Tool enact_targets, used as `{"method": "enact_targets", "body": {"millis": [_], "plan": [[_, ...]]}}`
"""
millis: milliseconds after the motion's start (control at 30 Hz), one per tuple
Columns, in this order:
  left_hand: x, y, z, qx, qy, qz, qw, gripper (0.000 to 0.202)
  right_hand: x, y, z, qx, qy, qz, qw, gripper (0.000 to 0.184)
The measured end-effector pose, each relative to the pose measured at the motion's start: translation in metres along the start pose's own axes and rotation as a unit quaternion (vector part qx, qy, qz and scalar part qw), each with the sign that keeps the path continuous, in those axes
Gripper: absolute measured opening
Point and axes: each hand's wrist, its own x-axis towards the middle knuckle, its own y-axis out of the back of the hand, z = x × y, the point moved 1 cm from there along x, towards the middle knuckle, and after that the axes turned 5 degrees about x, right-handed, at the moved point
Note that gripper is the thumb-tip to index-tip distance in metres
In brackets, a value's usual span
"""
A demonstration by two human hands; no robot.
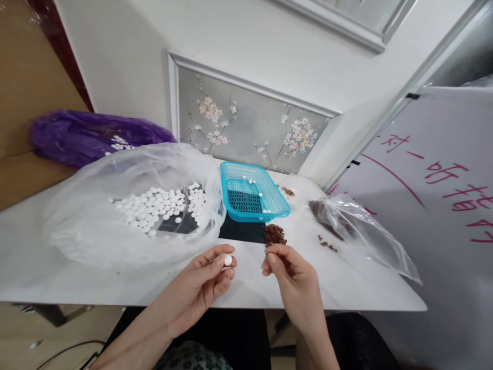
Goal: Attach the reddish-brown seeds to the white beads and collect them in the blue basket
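Note:
My left hand (204, 288) pinches a small white round capsule (228, 260) between thumb and fingertips, just above the near edge of the white table (46, 267). My right hand (292, 277) is beside it, fingers pinched on a bit of reddish-brown dried matter, right below a small pile of the same brown material (274, 234) on the table. A large clear plastic bag (92, 226) lies open to the left, with several white capsules (154, 208) heaped in it. A blue plastic basket (252, 191) with a few white capsules stands behind the pile.
A clear bag with brown material (358, 231) lies at the right. A purple bag (84, 136) sits at the back left. A floral framed panel (246, 123) leans on the wall, and a whiteboard with red writing (435, 169) stands at the right.

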Motion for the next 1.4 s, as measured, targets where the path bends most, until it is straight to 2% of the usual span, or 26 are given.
{"method": "enact_targets", "body": {"millis": [100, 200, 400, 533, 667, 900, 1400], "plan": [[0.002, 0.001, -0.002, -0.036, 0.003, 0.006, 0.999, 0.010, -0.009, -0.015, -0.007, 0.080, -0.019, -0.036, 0.996, 0.008], [0.001, 0.000, -0.004, -0.049, 0.003, -0.010, 0.999, 0.007, -0.015, -0.026, -0.010, 0.138, -0.033, -0.050, 0.989, 0.008], [-0.002, 0.002, -0.007, -0.055, -0.007, -0.041, 0.998, 0.008, -0.021, -0.038, -0.011, 0.186, -0.043, -0.052, 0.980, 0.008], [0.000, 0.003, -0.010, -0.034, -0.026, -0.048, 0.998, 0.012, -0.024, -0.046, -0.012, 0.179, -0.040, -0.037, 0.982, 0.005], [0.003, 0.003, -0.012, 0.005, -0.048, -0.067, 0.997, 0.014, -0.025, -0.052, -0.012, 0.148, 0.014, -0.018, 0.989, 0.008], [0.004, 0.002, -0.012, 0.017, -0.057, -0.057, 0.997, 0.020, -0.025, -0.055, -0.004, 0.051, 0.094, 0.001, 0.994, 0.012], [0.001, 0.005, -0.013, 0.042, -0.059, -0.041, 0.997, 0.019, -0.027, -0.057, -0.003, 0.047, 0.066, -0.023, 0.996, 0.011]]}}
